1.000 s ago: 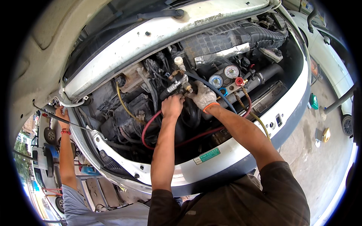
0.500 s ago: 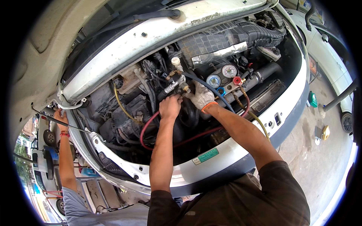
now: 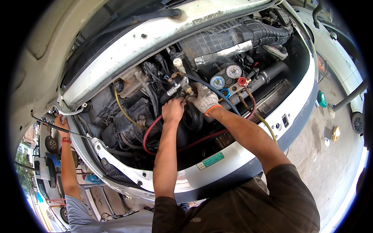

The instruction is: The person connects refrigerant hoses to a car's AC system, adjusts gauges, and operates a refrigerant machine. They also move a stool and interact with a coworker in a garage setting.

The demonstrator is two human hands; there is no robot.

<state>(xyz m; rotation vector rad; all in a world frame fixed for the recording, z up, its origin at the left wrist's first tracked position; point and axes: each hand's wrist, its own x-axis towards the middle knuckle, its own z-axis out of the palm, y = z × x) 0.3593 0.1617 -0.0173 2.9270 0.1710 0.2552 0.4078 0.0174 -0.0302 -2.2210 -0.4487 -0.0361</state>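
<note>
Deep in a van's engine bay, both my hands work side by side just below a metal hose coupler (image 3: 176, 86) with a brass end. My bare left hand (image 3: 173, 110) has its fingers curled and closed at a dark spot under the coupler; what they grip is hidden. Beside it, my right hand (image 3: 204, 99) wears a white knit glove with an orange cuff. Its fingers are bent inward next to the brass fitting (image 3: 189, 91), their tips out of sight. A blue hose (image 3: 211, 88) passes above the glove, and a red hose (image 3: 147, 136) loops around left of my left wrist.
A gauge manifold with two dials (image 3: 234, 71) and red and blue knobs lies right of my hands. Behind it sits a ribbed black air box (image 3: 217, 40). Another person's hand (image 3: 62, 123) is at the bay's left edge. A prop rod (image 3: 62, 125) slants there.
The whole view has shifted slightly. Both hands stay at the same place below the coupler, with only small finger movement.
</note>
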